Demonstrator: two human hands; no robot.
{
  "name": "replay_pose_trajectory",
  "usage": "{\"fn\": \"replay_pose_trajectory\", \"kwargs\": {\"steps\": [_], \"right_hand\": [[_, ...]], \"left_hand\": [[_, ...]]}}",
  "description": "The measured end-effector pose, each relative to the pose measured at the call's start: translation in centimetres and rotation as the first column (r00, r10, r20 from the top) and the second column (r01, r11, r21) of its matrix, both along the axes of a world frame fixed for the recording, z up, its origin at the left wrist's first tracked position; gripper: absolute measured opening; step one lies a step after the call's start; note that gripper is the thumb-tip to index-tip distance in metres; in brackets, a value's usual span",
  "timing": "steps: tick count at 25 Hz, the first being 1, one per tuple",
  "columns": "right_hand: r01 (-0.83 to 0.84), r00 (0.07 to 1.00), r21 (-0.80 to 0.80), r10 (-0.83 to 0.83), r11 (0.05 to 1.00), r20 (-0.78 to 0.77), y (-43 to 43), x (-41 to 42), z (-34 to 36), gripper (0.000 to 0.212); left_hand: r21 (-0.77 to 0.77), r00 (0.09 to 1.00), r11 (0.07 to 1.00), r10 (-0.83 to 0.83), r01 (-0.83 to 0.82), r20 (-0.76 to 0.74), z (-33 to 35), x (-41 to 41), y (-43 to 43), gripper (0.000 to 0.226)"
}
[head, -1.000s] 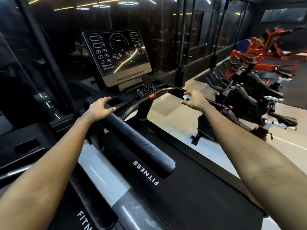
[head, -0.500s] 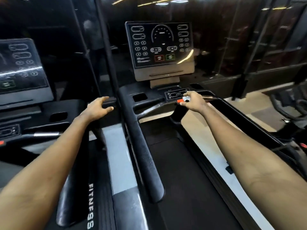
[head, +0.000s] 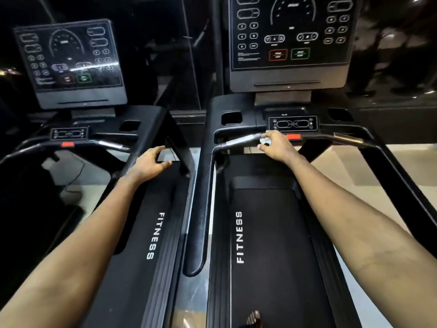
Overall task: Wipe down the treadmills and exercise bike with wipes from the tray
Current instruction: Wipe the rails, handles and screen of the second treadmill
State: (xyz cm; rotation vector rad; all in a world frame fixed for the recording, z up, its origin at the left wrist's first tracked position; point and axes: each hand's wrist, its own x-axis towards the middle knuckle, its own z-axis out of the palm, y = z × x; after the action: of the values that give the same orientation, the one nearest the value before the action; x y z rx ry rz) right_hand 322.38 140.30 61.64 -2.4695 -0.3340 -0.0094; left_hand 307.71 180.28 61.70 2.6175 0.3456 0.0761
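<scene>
Wipe (head: pixel 264 141), small and pale, sat pinched in the curled fingers of the right hand (head: pixel 276 146) at 1 o'clock, against the front handlebar (head: pixel 241 140) of the right treadmill (head: pixel 267 233), just below its small control panel (head: pixel 293 123). Left hand (head: pixel 150 163) hung at 11 o'clock over the left treadmill (head: pixel 151 233), fingers loosely spread, gripping nothing; whether it touched that machine could not be told

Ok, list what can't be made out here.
Head view:
- wipe: mostly covered by the right hand; its size is unclear.
- right console: top cut off by the frame edge.
- left console: labels blurred, unreadable.
- left hand: whether it touches anything is unclear.
- tray, bike: out of frame.
</scene>
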Motion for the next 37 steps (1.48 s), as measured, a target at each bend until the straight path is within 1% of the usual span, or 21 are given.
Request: {"fn": "replay_pose_trajectory", "kwargs": {"steps": [4, 6, 10, 12, 15, 17, 20, 23, 25, 27, 29, 32, 33, 37], "right_hand": [[-0.073, 0.997, -0.034, 0.072, 0.997, -0.033, 1.1, 3.4, -1.8, 0.045], [-0.138, 0.989, -0.058, 0.135, 0.989, -0.055, 2.1, 4.6, -2.0, 0.045], [-0.276, 0.961, -0.076, 0.273, 0.958, -0.048, 4.8, 7.3, -2.3, 0.047], [-0.352, 0.935, -0.076, 0.347, 0.933, -0.069, 6.4, 8.1, -3.2, 0.047], [-0.491, 0.869, -0.075, 0.482, 0.868, -0.108, 9.4, 8.7, -5.0, 0.046], [-0.591, 0.804, -0.073, 0.578, 0.804, -0.142, 11.1, 8.5, -6.4, 0.045], [-0.706, 0.708, -0.115, 0.691, 0.699, -0.144, 13.1, 7.4, -8.2, 0.042], [-0.815, 0.575, -0.160, 0.811, 0.556, -0.108, 15.3, 5.5, -9.7, 0.039], [-0.868, 0.474, -0.230, 0.871, 0.439, -0.128, 16.2, 3.8, -11.2, 0.039], [-0.893, 0.388, -0.301, 0.911, 0.333, -0.143, 16.2, 2.2, -12.8, 0.040], [-0.901, 0.326, -0.346, 0.934, 0.260, -0.146, 15.9, 0.5, -14.1, 0.038], [-0.923, 0.259, -0.327, 0.954, 0.200, -0.148, 15.4, -3.2, -15.1, 0.042], [-0.934, 0.224, -0.313, 0.964, 0.171, -0.142, 15.0, -5.0, -15.3, 0.044], [-0.966, 0.000, -0.254, 0.985, -0.044, -0.173, 13.0, -11.6, -15.3, 0.058]], "left_hand": [[-0.017, 0.995, 0.996, 0.090, -0.091, -0.051, -3.0, -0.8, -0.7, 0.069], [-0.032, 0.986, 0.988, 0.146, -0.149, -0.079, -4.3, -2.2, -1.0, 0.069], [-0.044, 0.958, 0.963, 0.258, -0.265, -0.125, -5.9, -5.1, -2.2, 0.069], [-0.045, 0.936, 0.942, 0.325, -0.334, -0.138, -6.7, -6.5, -2.9, 0.069], [-0.062, 0.887, 0.894, 0.428, -0.443, -0.172, -7.8, -8.8, -3.8, 0.072], [-0.069, 0.835, 0.845, 0.507, -0.531, -0.215, -8.7, -10.7, -4.9, 0.075], [-0.090, 0.761, 0.769, 0.596, -0.633, -0.257, -10.1, -13.0, -8.1, 0.075], [-0.101, 0.681, 0.689, 0.665, -0.718, -0.305, -11.7, -14.8, -12.3, 0.068], [-0.103, 0.630, 0.639, 0.697, -0.763, -0.343, -12.8, -16.2, -14.8, 0.064], [-0.108, 0.597, 0.606, 0.708, -0.788, -0.378, -13.6, -17.5, -16.8, 0.057], [-0.145, 0.578, 0.573, 0.715, -0.807, -0.393, -14.2, -18.8, -18.6, 0.047], [-0.244, 0.541, 0.483, 0.743, -0.841, -0.394, -15.2, -20.6, -21.4, 0.038], [-0.277, 0.530, 0.453, 0.748, -0.847, -0.398, -15.6, -21.0, -22.2, 0.037], [-0.362, 0.466, 0.345, 0.821, -0.866, -0.330, -16.5, -21.1, -24.6, 0.039]]}}
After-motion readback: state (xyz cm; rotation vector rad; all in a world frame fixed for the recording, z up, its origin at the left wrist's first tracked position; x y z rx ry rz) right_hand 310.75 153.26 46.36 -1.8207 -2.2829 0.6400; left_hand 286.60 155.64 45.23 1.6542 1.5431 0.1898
